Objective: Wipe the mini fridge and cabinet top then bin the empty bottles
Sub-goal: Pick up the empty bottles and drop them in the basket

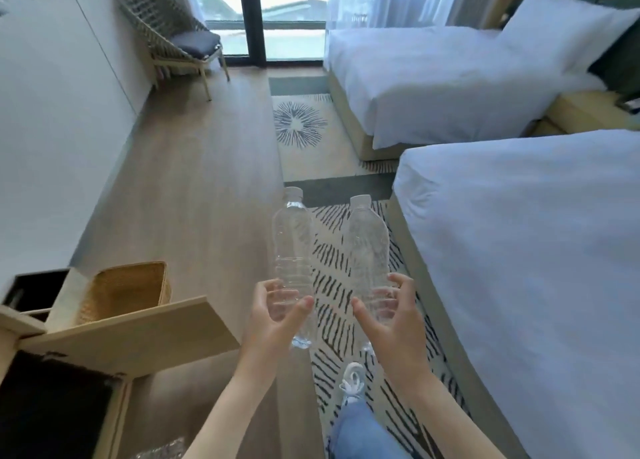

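Above the wooden floor [194, 195] and striped rug [332, 275], we hold two clear, empty plastic bottles with white caps, upright and side by side. Our left hand [273, 320] grips the left bottle [292, 250] near its base; our right hand [391, 316] grips the right bottle [369, 250] likewise. A woven tan basket [128, 290], perhaps the bin, sits at lower left beside an open wooden cabinet door [138, 334].
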